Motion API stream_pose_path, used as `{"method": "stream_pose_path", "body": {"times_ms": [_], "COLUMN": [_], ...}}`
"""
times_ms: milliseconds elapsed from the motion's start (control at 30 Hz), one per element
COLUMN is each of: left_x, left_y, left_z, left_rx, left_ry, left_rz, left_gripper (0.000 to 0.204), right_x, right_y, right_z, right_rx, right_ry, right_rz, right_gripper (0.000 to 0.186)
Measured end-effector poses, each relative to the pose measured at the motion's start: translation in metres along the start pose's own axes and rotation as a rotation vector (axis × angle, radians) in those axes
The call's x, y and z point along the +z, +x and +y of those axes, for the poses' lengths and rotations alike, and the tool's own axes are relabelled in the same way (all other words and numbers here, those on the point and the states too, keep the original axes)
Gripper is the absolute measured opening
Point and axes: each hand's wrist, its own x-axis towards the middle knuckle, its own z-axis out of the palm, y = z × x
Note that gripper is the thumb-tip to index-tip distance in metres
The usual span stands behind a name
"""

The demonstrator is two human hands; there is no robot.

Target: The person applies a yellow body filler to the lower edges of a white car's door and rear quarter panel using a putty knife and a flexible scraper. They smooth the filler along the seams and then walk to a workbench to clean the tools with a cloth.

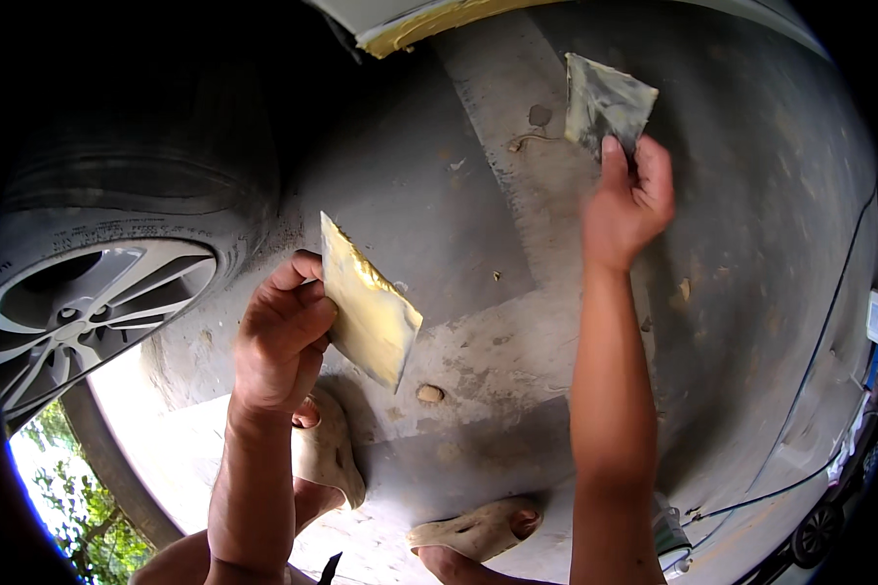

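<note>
My left hand is closed on the edge of a thin flat filler board, coated with pale yellow putty and thickest along its upper edge. The board is tilted, left of the middle of the view. Farther off to the right, my right hand pinches a small dark putty spreader between thumb and fingers. Pale putty smears its face and edges. Beyond both hands, at the top, the edge of a white car panel carries a band of yellow putty. The spreader is apart from that panel.
A car wheel with silver spokes stands at the left. My sandalled feet are on the stained concrete floor, near a small tan lump. A dark cable runs along the right. A can stands by my right forearm.
</note>
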Motion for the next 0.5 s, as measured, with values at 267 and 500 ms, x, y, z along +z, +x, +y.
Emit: {"method": "stream_pose_path", "body": {"times_ms": [267, 500], "left_x": [0.041, 0.032], "left_y": [0.015, 0.006], "left_z": [-0.006, 0.004], "left_rx": [0.136, 0.087], "left_ry": [0.059, -0.035], "left_rz": [0.086, 0.099], "left_gripper": [0.025, 0.026], "right_x": [-0.043, -0.017], "right_y": [-0.032, -0.024], "right_z": [-0.076, -0.069], "right_rx": [0.069, 0.439], "right_ry": [0.313, -0.019], "right_rz": [-0.66, -0.606], "right_gripper": [0.011, 0.015]}}
